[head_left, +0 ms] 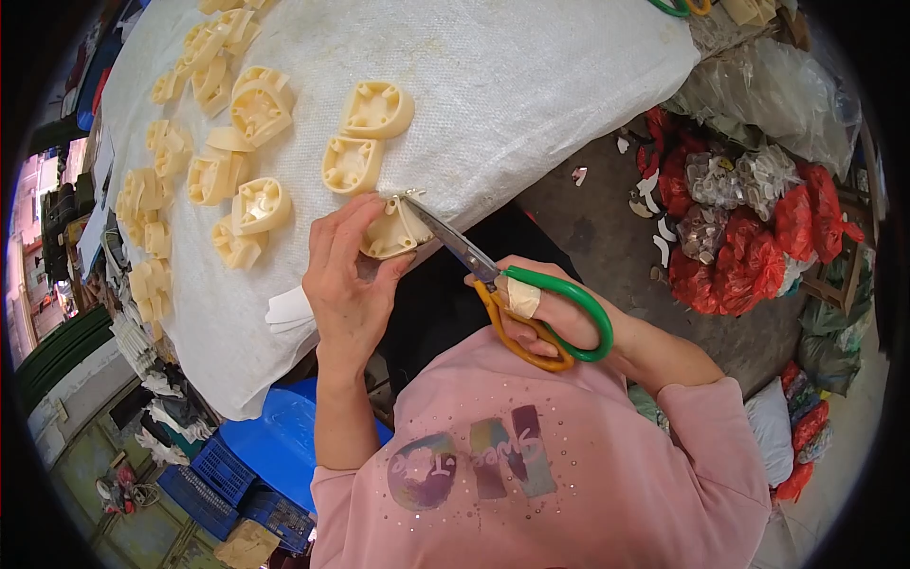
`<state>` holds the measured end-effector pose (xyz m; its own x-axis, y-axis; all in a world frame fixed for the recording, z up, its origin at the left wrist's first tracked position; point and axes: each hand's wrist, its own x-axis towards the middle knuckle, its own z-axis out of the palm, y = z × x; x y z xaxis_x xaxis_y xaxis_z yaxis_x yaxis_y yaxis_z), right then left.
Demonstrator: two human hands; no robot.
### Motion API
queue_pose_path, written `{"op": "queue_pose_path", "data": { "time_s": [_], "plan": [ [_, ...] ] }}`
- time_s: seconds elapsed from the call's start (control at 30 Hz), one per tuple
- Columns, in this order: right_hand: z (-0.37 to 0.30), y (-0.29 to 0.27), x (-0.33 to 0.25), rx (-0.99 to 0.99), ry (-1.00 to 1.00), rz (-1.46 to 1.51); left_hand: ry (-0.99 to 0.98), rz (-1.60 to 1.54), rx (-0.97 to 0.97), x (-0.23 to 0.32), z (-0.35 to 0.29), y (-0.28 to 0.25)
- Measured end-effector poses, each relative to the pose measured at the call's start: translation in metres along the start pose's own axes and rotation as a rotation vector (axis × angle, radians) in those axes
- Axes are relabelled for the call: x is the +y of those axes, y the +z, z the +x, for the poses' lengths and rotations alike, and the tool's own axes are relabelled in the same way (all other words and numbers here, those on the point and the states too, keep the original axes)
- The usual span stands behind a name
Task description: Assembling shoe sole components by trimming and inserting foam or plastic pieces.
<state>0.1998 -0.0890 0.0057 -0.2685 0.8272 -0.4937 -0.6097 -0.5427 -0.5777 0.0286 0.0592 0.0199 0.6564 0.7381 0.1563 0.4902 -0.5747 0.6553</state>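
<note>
Between the thumb and fingers of my left hand (341,270) is a cream moulded plastic piece (391,235), held at the near edge of the table. My right hand (561,308), with beige tape around one digit, grips scissors (459,243) that have one green and one orange handle loop. Their blade tips meet the piece's upper edge beside a small thin projection; I cannot tell how far apart the blades are. Just beyond my left hand, two similar cream pieces (365,137) lie hollow side up, touching each other.
White woven sheeting (493,104) covers the table, with several more cream pieces (261,204) scattered at left. Other green-and-orange handles (675,8) show at the far edge. Red plastic bags (744,266) lie on the floor at right; a blue container (275,436) stands below left.
</note>
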Motion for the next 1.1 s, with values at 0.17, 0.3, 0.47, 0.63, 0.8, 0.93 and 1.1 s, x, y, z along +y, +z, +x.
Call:
{"op": "queue_pose_path", "data": {
  "time_s": [0.17, 0.3, 0.47, 0.63, 0.8, 0.93, 1.1],
  "plan": [
    [0.002, 0.0, -0.004, -0.014, -0.001, -0.013, 0.0, -0.005, 0.007, 0.0, 0.0, -0.001],
    [0.0, -0.005, 0.002, -0.036, 0.002, 0.055, -0.004, 0.023, 0.013, 0.002, 0.0, 0.001],
    [-0.017, -0.008, 0.003, 0.249, -0.219, -0.705, 0.002, 0.011, 0.022, 0.0, -0.002, 0.0],
    [-0.025, -0.004, -0.024, 0.365, -0.271, -0.72, -0.004, 0.0, 0.03, -0.002, -0.003, 0.0],
    [-0.019, -0.011, -0.051, 0.278, -0.583, -0.333, -0.015, -0.011, 0.023, 0.002, 0.0, -0.002],
    [-0.005, -0.002, -0.061, 0.394, -0.74, -0.466, -0.061, -0.076, 0.032, -0.004, -0.003, 0.002],
    [0.006, -0.015, -0.064, 0.205, -0.738, -0.143, -0.011, -0.015, 0.027, -0.005, -0.003, -0.001]
  ]
}}
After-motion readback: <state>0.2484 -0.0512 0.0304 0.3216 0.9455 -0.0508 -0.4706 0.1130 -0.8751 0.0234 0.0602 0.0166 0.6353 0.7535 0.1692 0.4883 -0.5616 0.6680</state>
